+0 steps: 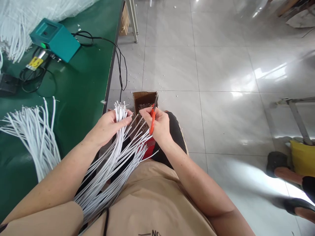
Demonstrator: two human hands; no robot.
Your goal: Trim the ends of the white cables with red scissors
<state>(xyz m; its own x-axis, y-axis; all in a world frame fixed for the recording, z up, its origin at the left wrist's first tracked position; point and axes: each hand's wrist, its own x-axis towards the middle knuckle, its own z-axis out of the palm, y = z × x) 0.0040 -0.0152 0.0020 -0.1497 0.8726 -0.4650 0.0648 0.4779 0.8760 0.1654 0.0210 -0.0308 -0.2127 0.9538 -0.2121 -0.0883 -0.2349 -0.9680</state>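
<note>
My left hand (109, 126) is closed round a bundle of white cables (120, 131), whose cut ends stick up past the thumb. The rest of the cables fan down across my lap, many of them loose ends pointing right. In my right hand (158, 126) are scissors with orange handles (153, 119), their dark blades pointing up and away from me. The thumb and forefinger of that hand pinch near the end of one white cable. Below and between both hands stands an open cardboard box (145, 95) with small clippings inside.
On the green table (83, 78) at left lie another bundle of white cables (34, 134), a teal device (55, 39) with black cords, and a plastic-wrapped pile (29, 19). Bits litter the tiled floor (221, 124). Another person's feet (278, 164) show at right.
</note>
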